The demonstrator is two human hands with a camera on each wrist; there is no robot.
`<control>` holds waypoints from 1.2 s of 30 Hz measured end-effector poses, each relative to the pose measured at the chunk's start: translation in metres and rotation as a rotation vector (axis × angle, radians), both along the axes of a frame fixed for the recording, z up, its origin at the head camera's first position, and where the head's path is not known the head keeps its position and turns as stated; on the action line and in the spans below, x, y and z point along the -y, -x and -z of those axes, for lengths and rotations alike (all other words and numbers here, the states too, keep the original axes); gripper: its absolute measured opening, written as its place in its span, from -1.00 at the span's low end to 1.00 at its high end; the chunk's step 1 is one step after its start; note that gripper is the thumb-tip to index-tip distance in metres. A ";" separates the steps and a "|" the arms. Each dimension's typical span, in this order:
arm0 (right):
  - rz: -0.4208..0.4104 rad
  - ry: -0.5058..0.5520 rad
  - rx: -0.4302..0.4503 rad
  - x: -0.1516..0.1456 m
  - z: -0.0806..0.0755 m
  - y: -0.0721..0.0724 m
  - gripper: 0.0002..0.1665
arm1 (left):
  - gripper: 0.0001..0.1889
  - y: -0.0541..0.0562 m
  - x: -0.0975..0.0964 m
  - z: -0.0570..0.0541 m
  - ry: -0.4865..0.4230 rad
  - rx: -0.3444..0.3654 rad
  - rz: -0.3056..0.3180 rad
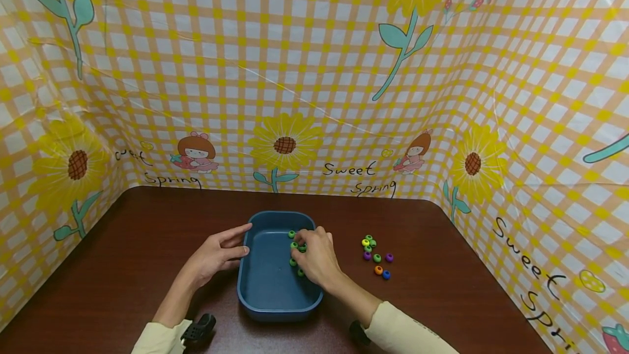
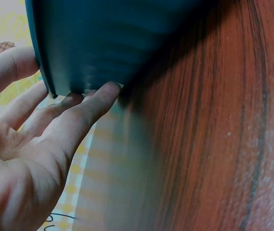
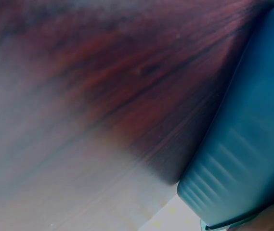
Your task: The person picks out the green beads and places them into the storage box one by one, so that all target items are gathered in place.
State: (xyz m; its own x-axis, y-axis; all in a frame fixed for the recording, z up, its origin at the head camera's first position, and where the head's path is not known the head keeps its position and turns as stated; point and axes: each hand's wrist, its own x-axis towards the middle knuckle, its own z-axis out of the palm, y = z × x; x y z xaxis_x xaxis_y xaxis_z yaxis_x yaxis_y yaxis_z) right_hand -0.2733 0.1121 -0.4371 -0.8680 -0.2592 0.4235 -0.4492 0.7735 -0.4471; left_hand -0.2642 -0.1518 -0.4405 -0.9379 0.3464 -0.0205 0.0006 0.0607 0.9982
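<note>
A dark blue rectangular bin (image 1: 280,310) stands on the table, several green beads (image 1: 292,234) inside along its right side. My left hand (image 1: 216,255) is at the bin's left wall; in the left wrist view its extended fingers (image 2: 91,108) reach the bin's outer side and underside edge. Over the right rim, my right hand (image 1: 316,258) bends into the bin, thumb and fingers curved around green beads. I cannot tell whether a bead is pinched there. In the right wrist view only a sliver of that hand (image 3: 271,216) shows by the bin's rim.
Right of the bin lie loose beads: green (image 1: 377,258), yellow (image 1: 365,242), purple (image 1: 389,257), orange (image 1: 378,270) and blue (image 1: 386,275). The dark wooden table (image 1: 422,310) is bordered by a checked, sunflower-printed cloth (image 1: 314,81) at the back and sides.
</note>
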 end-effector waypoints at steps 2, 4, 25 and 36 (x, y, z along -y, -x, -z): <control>0.000 -0.005 -0.004 0.000 0.000 0.001 -0.89 | -0.34 0.000 0.000 0.000 -0.001 -0.002 0.002; 0.001 -0.015 -0.007 0.000 0.001 0.001 -0.89 | -0.33 0.000 0.000 0.000 -0.004 -0.002 0.005; -0.007 -0.026 0.001 0.000 0.002 0.001 -0.81 | -0.32 -0.001 0.001 0.000 -0.003 -0.011 0.008; -0.017 0.002 0.015 -0.001 -0.002 0.002 -0.82 | -0.31 0.000 0.000 0.000 -0.011 -0.010 0.009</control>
State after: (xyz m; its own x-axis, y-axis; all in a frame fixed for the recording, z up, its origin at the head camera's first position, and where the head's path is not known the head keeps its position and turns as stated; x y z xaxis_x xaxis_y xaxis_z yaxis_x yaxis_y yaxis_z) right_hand -0.2753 0.1134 -0.4349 -0.8700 -0.2731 0.4106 -0.4552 0.7650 -0.4556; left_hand -0.2641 -0.1518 -0.4404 -0.9349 0.3549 -0.0072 0.0110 0.0492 0.9987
